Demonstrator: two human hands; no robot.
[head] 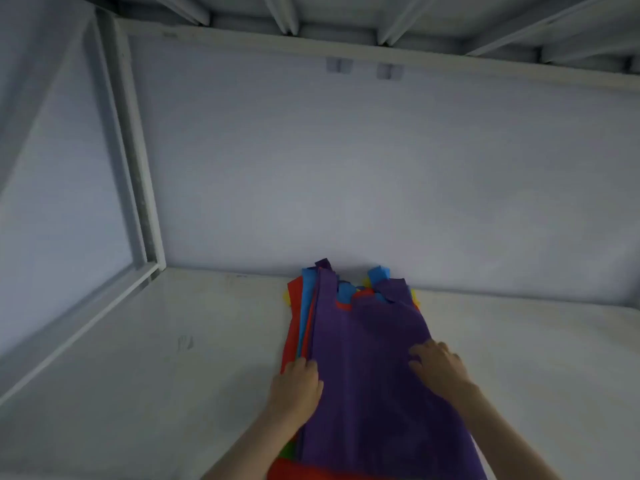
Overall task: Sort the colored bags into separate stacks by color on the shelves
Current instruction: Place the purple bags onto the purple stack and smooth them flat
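Observation:
A mixed pile of flat cloth bags lies on the white shelf board (138, 393), handles toward the back wall. A purple bag (370, 341) is on top. Blue bags (306, 306), red bags (294, 327), a yellow edge (286, 297) and a green corner (287, 452) stick out from under it. My left hand (298, 386) curls its fingers round the left edge of the purple bag. Fingers of my right hand (438, 363) press down on the purple bag's right side, bunching the cloth.
The shelf has a white back wall (381, 168), a white metal corner post (138, 168) on the left, and the ribbed underside of the shelf above (346, 15). Bare board lies on both sides of the pile.

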